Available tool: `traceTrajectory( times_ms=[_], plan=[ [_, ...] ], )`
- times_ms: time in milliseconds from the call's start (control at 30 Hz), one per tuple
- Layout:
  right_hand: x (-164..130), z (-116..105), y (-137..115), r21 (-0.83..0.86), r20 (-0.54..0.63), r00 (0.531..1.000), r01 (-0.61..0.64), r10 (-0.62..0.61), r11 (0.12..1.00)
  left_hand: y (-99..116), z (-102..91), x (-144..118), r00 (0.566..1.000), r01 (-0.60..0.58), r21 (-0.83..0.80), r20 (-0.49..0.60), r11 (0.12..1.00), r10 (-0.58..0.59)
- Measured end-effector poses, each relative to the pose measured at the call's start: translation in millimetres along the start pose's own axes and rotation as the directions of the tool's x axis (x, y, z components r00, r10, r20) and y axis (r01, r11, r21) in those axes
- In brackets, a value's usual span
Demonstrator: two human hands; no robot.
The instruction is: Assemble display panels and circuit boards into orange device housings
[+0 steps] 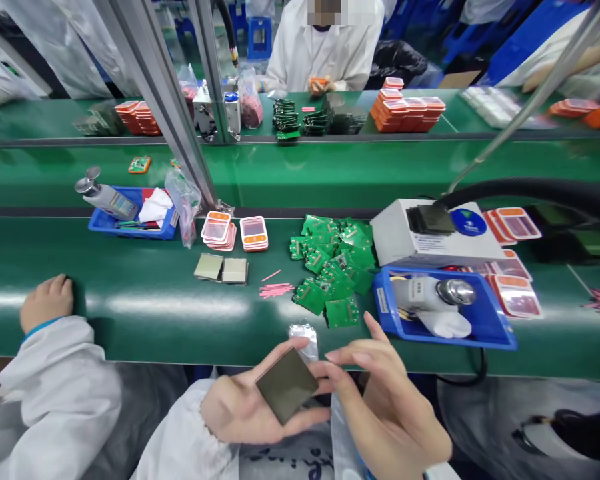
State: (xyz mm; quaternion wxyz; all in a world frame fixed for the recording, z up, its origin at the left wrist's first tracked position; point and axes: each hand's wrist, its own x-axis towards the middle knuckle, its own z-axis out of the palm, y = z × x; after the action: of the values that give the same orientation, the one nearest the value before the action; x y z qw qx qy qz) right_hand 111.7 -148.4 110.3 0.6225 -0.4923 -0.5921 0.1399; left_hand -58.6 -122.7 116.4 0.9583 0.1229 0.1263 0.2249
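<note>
We have one view, worn on the head, looking forward and down, close above the left hand (250, 407) and right hand (385, 407), the bench (145, 307) just beyond them.
</note>
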Motion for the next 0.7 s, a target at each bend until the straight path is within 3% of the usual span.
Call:
traceTrajectory(
  times_ms=[100, 300, 400, 500, 600, 700],
  plan=[
    [-3, 2, 0, 0.005, 0.065, 0.997, -0.034, 0.034, 0.999, -4, -2.2, -7, 0.999, 0.035, 0.083, -0.003, 0.996, -0.035],
    [-2, 1, -3, 0.029, 0.078, 0.994, -0.079, 0.077, 0.996, -7, -3.8, -8, 0.999, 0.036, 0.188, 0.027, 0.982, -0.042],
    [3, -3, -10, 0.005, 0.129, 0.991, -0.035, 0.034, 0.999, -4, -0.1, -5, 1.000, 0.025, 0.254, -0.006, 0.967, -0.024],
    [10, -7, -17, -0.060, 0.253, 0.967, 0.053, -0.037, 0.997, -3, 1.3, -3, 0.999, 0.048, 0.273, -0.012, 0.961, -0.046],
    [13, -9, -21, -0.093, 0.350, 0.933, 0.125, -0.085, 0.988, -7, -3.2, 0, 0.999, 0.035, 0.186, 0.017, 0.982, -0.039],
    [14, -8, -20, -0.113, 0.375, 0.922, 0.150, -0.098, 0.982, -12, -8.3, 1, 0.998, 0.066, 0.136, -0.017, 0.988, -0.065]
  ],
)
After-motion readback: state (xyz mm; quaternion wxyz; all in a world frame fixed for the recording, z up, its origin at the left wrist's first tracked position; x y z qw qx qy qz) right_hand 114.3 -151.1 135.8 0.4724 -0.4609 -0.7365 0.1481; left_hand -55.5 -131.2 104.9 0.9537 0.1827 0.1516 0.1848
